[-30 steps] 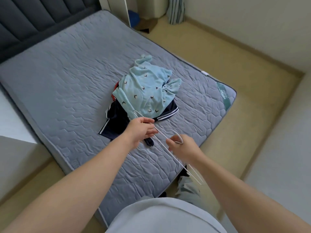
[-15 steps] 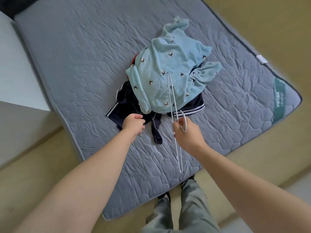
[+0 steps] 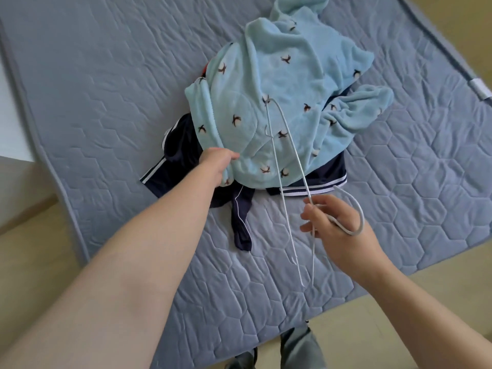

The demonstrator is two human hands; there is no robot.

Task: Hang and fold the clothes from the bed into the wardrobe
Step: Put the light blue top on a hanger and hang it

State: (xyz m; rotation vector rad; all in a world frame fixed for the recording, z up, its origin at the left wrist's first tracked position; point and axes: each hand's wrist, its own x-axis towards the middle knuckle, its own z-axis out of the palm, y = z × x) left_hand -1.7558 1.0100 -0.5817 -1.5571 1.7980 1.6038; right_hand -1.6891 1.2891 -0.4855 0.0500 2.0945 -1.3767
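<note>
Left hand (image 3: pixel 217 161) grips the near edge of the light blue top (image 3: pixel 279 75), piled mid-bed (image 3: pixel 106 75) over navy shorts (image 3: pixel 183 158). Right hand (image 3: pixel 339 230) curls loosely round the white wire hanger (image 3: pixel 306 183). Hanger's long axis runs away from the person, far tip over the top, hook pointing right.

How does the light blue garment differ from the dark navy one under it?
The light blue garment looks fluffy, dotted with small dark motifs; the navy garment looks smooth, with white stripes. The light blue garment lies on top; the navy garment is mostly buried beneath. The left hand grips the light blue garment; no hand holds the navy garment. Both lie crumpled on the bed.
</note>
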